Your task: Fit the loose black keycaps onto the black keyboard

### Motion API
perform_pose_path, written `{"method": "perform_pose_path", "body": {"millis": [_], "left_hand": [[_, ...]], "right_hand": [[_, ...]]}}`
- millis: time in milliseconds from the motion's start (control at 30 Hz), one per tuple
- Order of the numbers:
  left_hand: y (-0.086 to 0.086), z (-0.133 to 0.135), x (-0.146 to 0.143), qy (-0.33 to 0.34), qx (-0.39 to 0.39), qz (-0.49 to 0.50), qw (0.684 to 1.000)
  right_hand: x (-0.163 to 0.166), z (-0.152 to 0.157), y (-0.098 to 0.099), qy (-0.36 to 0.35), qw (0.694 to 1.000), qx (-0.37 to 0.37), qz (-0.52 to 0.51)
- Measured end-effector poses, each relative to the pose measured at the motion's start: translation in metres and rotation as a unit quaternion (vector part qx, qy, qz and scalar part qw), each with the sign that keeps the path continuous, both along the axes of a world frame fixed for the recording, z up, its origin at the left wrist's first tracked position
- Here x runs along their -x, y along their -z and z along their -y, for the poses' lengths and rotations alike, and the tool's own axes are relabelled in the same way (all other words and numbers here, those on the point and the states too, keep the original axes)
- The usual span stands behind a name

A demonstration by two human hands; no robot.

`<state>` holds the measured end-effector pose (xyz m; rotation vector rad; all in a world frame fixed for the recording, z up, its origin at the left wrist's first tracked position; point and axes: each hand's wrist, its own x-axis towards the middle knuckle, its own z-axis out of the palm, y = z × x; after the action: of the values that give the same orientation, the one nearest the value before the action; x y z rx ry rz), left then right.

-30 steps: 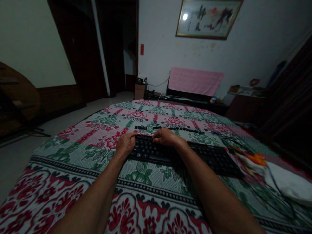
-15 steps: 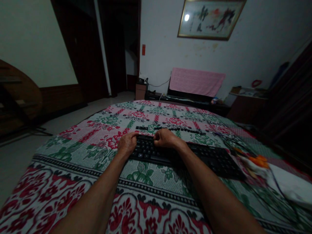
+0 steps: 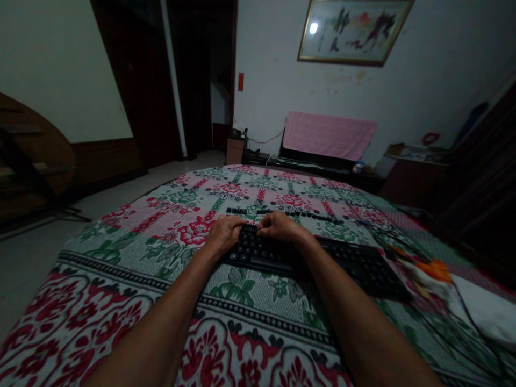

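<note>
A black computer keyboard (image 3: 262, 259) lies on the patterned bedspread, some of it hidden under my hands and right forearm. My left hand (image 3: 226, 234) rests over its far left corner, fingers closed around the edge and their tips pointing right. Just across from it, my right hand (image 3: 279, 226) is closed in a pinch at the far row of keys. Whatever is between those fingertips is too small to make out. Behind the keyboard, loose black keycaps (image 3: 312, 216) are laid out in a line, with a few more keycaps (image 3: 237, 211) at its left end.
The flowered bedspread (image 3: 237, 287) covers the broad surface. To the right are an orange item (image 3: 437, 270), dark cables and a white sheet-like thing (image 3: 486, 306). Beyond the far edge, a pink towel (image 3: 328, 134) drapes over something dark on a low stand.
My left hand has slid right along the keyboard's far edge, closer to my right hand. My right hand stays near the same keys, its fingers slightly shifted. The view has turned a little left.
</note>
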<state>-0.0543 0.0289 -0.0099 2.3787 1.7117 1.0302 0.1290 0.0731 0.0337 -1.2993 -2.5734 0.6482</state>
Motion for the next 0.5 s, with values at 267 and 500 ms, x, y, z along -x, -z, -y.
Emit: {"method": "perform_pose_path", "body": {"millis": [267,500], "left_hand": [[-0.006,0.002,-0.016,0.084,-0.009,-0.066,0.994],[-0.003,0.002,-0.015,0.068,-0.018,-0.062,0.996]], "right_hand": [[0.001,0.002,-0.003,0.01,0.999,-0.029,0.019],[0.001,0.005,-0.005,-0.007,0.997,-0.059,0.043]]}}
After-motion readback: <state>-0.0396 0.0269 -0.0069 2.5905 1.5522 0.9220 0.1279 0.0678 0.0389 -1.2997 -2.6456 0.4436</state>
